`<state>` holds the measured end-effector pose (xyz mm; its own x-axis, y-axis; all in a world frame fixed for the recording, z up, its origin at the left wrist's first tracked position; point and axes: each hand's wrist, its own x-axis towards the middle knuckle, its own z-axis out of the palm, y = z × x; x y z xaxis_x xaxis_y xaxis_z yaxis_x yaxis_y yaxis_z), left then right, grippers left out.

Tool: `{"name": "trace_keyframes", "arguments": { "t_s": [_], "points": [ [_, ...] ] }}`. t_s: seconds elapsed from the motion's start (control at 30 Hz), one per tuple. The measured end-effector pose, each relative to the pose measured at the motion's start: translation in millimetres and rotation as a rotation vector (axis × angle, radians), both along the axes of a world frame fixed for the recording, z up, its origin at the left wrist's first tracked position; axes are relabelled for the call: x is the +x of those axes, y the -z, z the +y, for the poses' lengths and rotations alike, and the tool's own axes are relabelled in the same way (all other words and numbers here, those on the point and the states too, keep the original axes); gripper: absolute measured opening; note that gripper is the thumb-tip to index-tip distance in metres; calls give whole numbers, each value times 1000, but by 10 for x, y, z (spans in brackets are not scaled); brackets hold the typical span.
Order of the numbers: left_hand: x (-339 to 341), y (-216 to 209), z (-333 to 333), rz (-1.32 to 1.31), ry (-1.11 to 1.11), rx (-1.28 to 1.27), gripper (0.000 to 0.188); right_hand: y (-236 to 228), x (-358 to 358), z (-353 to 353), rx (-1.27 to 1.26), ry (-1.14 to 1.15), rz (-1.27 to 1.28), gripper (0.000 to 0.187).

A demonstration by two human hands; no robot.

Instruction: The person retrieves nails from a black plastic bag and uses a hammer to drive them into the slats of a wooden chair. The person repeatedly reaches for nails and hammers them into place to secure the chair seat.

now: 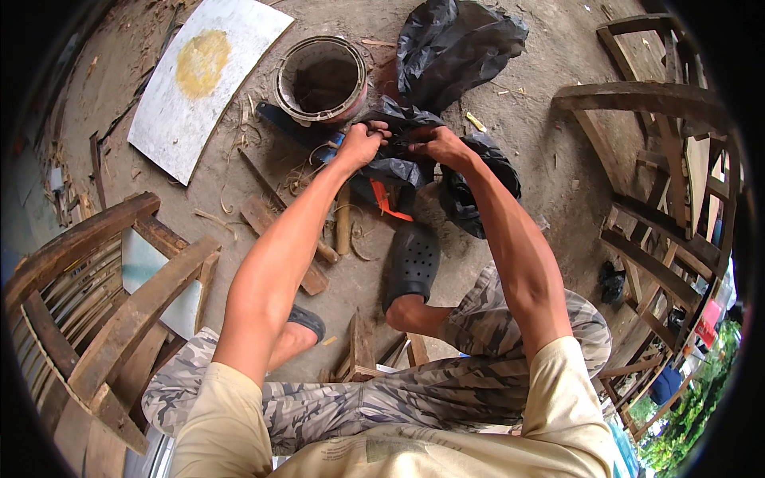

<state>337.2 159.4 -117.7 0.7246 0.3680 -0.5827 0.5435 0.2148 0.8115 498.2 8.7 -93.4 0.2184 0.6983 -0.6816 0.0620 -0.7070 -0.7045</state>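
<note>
My left hand [364, 144] is closed, its fingers pinching the edge of a black plastic bag [404, 170] in front of me. Opposite it, my right hand [441, 146] has its fingers closed on the same plastic. The crumpled sheet stretches between the two hands, and its folds partly hide the fingertips. More black plastic [458, 52] spreads on the ground just beyond, and another dark bunch [470, 195] lies below my right wrist. A dark flat thing with a blue part [324, 153] sits beside my left hand. Under the plastic shows an orange-red strip [384, 201].
A round bucket [280, 86] stands beyond my left hand, near a white board [171, 111] with a yellow patch. Wood pieces [275, 231] lie on the dirt. Wooden chair frames stand at left [131, 311] and right [637, 97]. My dark clog [412, 259] is below the plastic.
</note>
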Motion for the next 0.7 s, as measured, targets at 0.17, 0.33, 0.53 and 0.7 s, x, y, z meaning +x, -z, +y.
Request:
{"name": "trace_keyframes", "arguments": {
  "t_s": [0.17,0.33,0.53,0.7],
  "points": [
    [-96,149,-21,-46,25,88,27,-105,-80,112,37,-43,31,42],
    [-63,44,-38,13,69,204,24,47,-54,37,62,56,187,37],
    [-67,44,-58,57,-1,202,21,122,-55,53,55,97,326,38],
    [-79,101,-46,-10,-115,24,17,67,-163,94,21,290,418,29]
  ]
}}
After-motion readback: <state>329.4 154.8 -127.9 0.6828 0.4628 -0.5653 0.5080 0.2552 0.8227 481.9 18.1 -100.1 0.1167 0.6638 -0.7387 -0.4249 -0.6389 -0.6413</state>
